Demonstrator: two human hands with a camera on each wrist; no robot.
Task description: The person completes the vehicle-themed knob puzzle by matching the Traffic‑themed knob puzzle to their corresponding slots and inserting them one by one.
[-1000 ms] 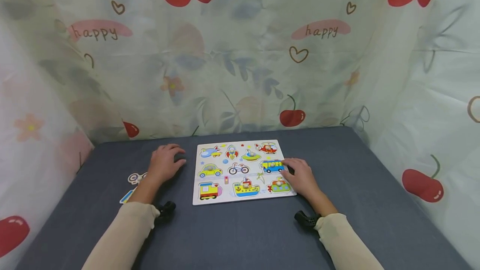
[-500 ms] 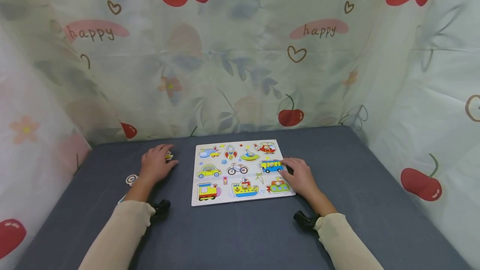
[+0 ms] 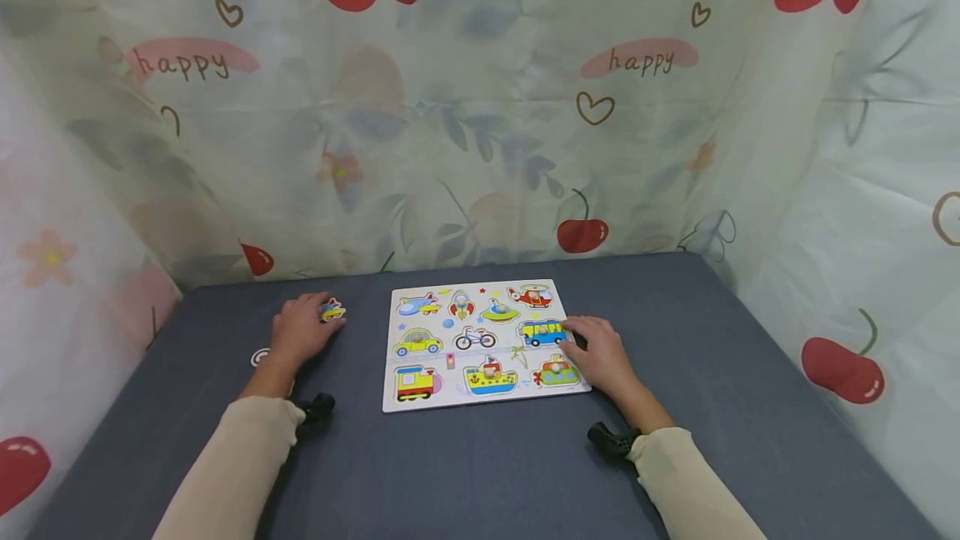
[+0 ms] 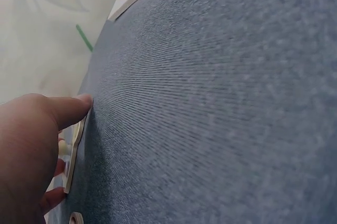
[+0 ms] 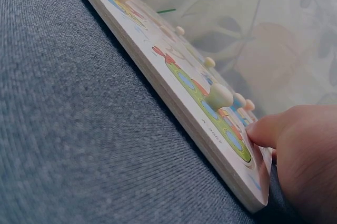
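A white wooden puzzle board [image 3: 450, 396] lies on the dark table, bearing colourful vehicle pictures; several have small wooden knobs. My right hand [image 3: 600, 352] rests at its right edge, by the bus, with the thumb over the board's top. In the right wrist view, that thumb [image 5: 260, 130] lies just past the knobbed green submarine [image 5: 208, 109]. Left of the board, my left hand [image 3: 300, 332] holds a loose yellow-and-blue puzzle piece [image 3: 332, 310] by its edges, low over the cloth. In the left wrist view, thumb and fingers straddle the piece [image 4: 78, 134], its knob between them.
Another loose piece [image 3: 259, 356] shows partly beside my left wrist. Dark grey cloth covers the table [image 3: 480, 473]. A curtain [image 3: 480, 148] printed with cherries hangs close behind it and along both sides. Black wrist cameras [image 3: 315, 408] sit under both wrists.
My left hand has moved left, away from the board, and settled around the yellow-and-blue piece, which now shows beside the fingers. The right hand and the board have stayed put.
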